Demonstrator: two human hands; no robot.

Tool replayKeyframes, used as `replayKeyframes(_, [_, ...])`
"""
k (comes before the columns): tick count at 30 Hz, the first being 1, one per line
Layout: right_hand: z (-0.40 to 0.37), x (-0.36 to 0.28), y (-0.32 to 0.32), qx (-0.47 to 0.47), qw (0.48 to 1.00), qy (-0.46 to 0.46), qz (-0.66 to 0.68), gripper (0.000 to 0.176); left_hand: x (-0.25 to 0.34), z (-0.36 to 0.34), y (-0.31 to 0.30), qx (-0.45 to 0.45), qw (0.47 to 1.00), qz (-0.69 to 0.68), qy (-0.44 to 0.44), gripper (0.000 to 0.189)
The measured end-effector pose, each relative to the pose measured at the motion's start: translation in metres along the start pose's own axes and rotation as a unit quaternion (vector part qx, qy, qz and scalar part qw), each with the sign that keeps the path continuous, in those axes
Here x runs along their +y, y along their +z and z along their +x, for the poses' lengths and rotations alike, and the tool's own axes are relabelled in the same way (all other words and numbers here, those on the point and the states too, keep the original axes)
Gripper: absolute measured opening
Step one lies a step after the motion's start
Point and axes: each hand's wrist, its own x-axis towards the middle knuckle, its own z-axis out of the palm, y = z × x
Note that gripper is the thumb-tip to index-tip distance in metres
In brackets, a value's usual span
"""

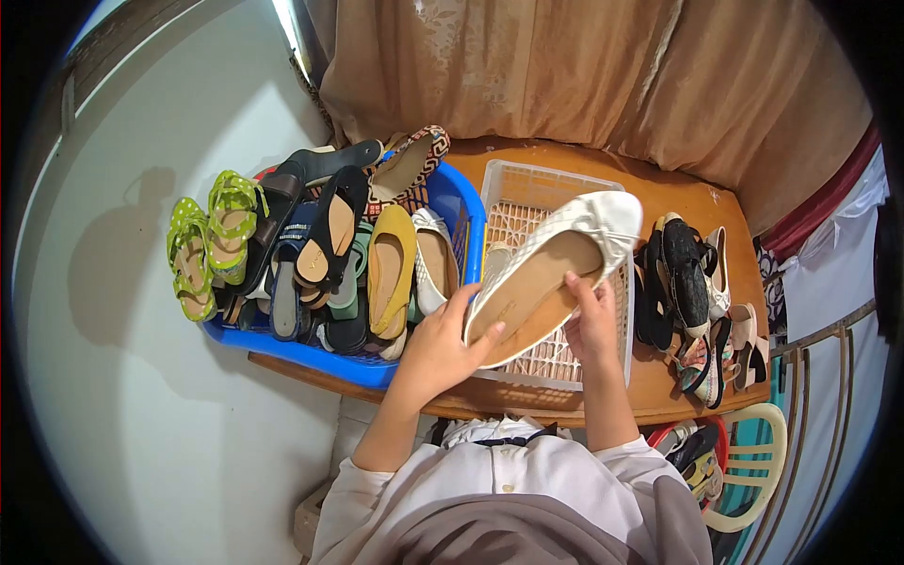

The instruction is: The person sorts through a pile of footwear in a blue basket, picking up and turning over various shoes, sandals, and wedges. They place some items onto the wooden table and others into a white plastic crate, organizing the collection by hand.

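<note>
A white ballet flat (617,221) with a bow and a tan insole is held up between both hands, its toe pointing to the upper right. My left hand (443,344) grips the heel end, thumb over the inner edge. At the right side of the opening, my right hand (593,320) pinches the shoe near its front half. Below the flat stands a clear plastic basket (556,383) with a lattice bottom; something pale lies in it, partly hidden by the shoe. Close to my left hand, a white flat (435,259) and a yellow flat (391,268) rest in the blue basket (476,226).
More shoes fill the blue basket, with green polka-dot sandals (193,259) over its left rim. Several shoes, including a black one (685,273), lie on the right of the wooden table (734,212). A cream plastic chair (777,443) and a red basket (722,443) stand below. Brown curtains (565,75) hang behind.
</note>
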Motion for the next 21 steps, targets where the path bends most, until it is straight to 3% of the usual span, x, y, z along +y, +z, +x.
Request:
replayKeyframes(2, [0.000,-0.002,-0.005,0.023,0.999,-0.024,0.023,0.023,0.000,-0.005,0.007,0.027,0.999,-0.043,-0.002,0.050])
replayKeyframes(8, [-0.012,-0.011,0.004,0.050,0.996,-0.067,0.034,0.030,-0.009,-0.001,0.019,-0.034,0.935,-0.353,-0.031,0.056])
replayKeyframes(10, [-0.011,-0.009,0.003,0.037,0.994,-0.095,0.034,0.032,-0.008,-0.001,0.019,-0.039,0.924,-0.377,-0.045,0.058])
replayKeyframes(17, [-0.013,-0.007,-0.002,0.035,0.998,-0.041,0.012,0.035,-0.008,-0.003,0.011,-0.069,0.901,-0.422,-0.076,0.058])
replayKeyframes(21, [-0.012,-0.006,-0.008,0.008,0.999,-0.045,0.007,0.038,-0.007,-0.005,0.009,-0.071,0.913,-0.390,-0.097,0.057])
